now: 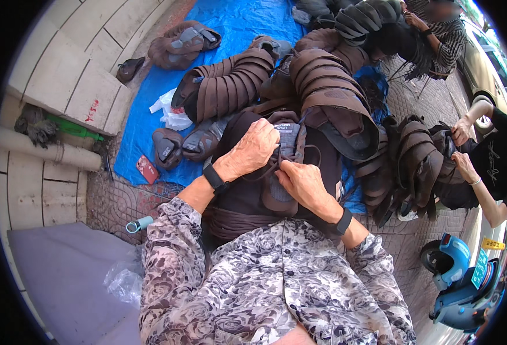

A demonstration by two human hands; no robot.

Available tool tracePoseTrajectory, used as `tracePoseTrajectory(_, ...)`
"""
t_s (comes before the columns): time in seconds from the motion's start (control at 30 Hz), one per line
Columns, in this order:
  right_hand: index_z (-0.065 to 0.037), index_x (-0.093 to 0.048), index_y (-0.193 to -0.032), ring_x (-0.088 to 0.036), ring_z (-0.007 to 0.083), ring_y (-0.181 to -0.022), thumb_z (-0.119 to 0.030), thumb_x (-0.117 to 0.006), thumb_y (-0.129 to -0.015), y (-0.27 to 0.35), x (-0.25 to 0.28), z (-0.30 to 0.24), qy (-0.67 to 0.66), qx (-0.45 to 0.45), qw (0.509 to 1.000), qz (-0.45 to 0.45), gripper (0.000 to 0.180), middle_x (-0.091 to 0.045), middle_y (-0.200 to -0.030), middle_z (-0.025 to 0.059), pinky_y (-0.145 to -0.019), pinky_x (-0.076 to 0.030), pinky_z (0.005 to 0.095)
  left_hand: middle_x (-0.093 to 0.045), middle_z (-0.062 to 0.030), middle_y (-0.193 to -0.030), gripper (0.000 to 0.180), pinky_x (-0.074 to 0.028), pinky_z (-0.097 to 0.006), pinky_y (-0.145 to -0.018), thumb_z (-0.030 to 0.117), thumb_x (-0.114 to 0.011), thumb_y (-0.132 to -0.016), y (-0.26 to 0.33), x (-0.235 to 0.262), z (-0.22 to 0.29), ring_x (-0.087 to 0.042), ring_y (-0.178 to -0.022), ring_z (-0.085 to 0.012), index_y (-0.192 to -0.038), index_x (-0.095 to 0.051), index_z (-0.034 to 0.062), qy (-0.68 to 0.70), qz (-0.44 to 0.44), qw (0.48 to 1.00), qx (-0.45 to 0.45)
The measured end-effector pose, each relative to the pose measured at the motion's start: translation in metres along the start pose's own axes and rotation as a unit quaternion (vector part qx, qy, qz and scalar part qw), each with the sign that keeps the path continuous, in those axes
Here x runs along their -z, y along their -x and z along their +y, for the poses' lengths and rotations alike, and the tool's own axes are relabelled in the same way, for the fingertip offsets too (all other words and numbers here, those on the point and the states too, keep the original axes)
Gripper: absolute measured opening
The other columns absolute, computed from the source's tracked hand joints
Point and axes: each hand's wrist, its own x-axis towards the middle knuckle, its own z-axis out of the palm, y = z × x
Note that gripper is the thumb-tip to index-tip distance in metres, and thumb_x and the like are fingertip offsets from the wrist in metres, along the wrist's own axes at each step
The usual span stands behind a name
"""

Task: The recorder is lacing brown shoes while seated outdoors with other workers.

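A dark brown shoe upper (pixel 279 201) with a grey tongue lies toe toward me on my lap. My left hand (pixel 252 150) is closed beside the tongue, its fingertips pinching what looks like the dark shoelace. Lower and to the right, my right hand (pixel 306 183) pinches the shoelace (pixel 313 150) over the lacing opening, and a loop of it curves out to the right. The fingers partly hide the eyelets. Beyond my hands, a long stack of nested brown shoe uppers (pixel 328 86) leans toward me.
More stacked uppers (pixel 236 80) and loose shoes (pixel 167 148) lie on a blue tarp (pixel 132 132), with a white plastic bag (pixel 173 112) and a red phone (pixel 147 169). Two people work at the right, one handling a stack (pixel 417 149). A blue scooter (pixel 460 276) stands at lower right.
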Motion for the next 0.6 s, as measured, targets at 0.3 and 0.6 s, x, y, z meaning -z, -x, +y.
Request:
tracePoseTrajectory(0.3,-0.008,-0.065,-0.085,-0.060,0.0296,-0.067,-0.027,-0.068,-0.077,-0.002,0.038,-0.002,-0.066,-0.040,0.997,0.020,0.021,-0.059,-0.083,0.0101,-0.057,-0.048,0.0369,-0.055,-0.0092,-0.079,0.013,-0.040,-0.037,-0.076,0.003,-0.062,-0.071,0.004,-0.010,0.000,-0.051,-0.081,-0.0286,-0.080,-0.054,0.0045,0.074,0.074,0.994,0.032)
tracePoseTrajectory(0.6,0.005,-0.065,-0.086,-0.061,0.0157,-0.055,-0.007,-0.069,-0.075,-0.035,0.029,0.033,-0.205,-0.180,0.962,0.002,0.016,-0.063,-0.062,0.0135,-0.053,-0.047,0.0269,-0.056,-0.0075,-0.074,0.015,-0.043,-0.036,-0.073,0.003,-0.065,-0.069,-0.006,-0.010,0.009,-0.055,-0.077,-0.0264,-0.079,-0.054,0.0039,0.154,0.082,0.963,0.204)
